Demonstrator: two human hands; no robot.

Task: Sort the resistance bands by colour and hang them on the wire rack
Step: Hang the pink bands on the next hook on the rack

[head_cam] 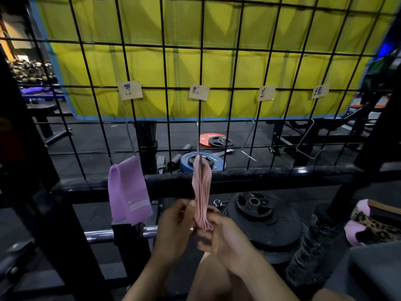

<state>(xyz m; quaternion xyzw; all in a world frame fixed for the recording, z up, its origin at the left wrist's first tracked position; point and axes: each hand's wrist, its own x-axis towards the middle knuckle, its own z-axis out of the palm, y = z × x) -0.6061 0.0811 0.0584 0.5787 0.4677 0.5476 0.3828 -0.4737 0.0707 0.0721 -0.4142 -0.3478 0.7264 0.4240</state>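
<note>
Across the upper frame: wire rack (pixel 217 88), black grid, upright before a yellow curtain (pixel 282 68); four paper labels (pixel 199 92) fixed in a row along one wire, script too blurred to read. Beneath each label, one metal hook; the two hooks to the right (pixel 247 140) carry nothing, so two colour positions are judged not yet filled. Purple resistance band (pixel 128 192), single, draped on the leftmost hook, hanging flat with a small label patch low on its face. Pink resistance bands (pixel 202 192), a bunch of several loops, hung on the second hook, lower ends fanned between the hands. Left hand (pixel 175 227): fingers curled, thumb and fingertips pinching the bunch's left edge; a ring shows on one finger. Right hand (pixel 219 233): fingers curled about the lower loops from the right side, gripping them. Floor beyond and below: weight plates (pixel 260 216), black stack close by, blue and red plates behind the grid. Risks, as judged: the pink bunch sits near the hook's open tip, so a downward tug or uneven release could slide loops off onto the floor; pulling hard could swing or unseat the hook from its wire; a loop caught on the ring could drag the set off as the hands withdraw; a loop snagging the grid could leave the bunch hanging crooked.
</note>
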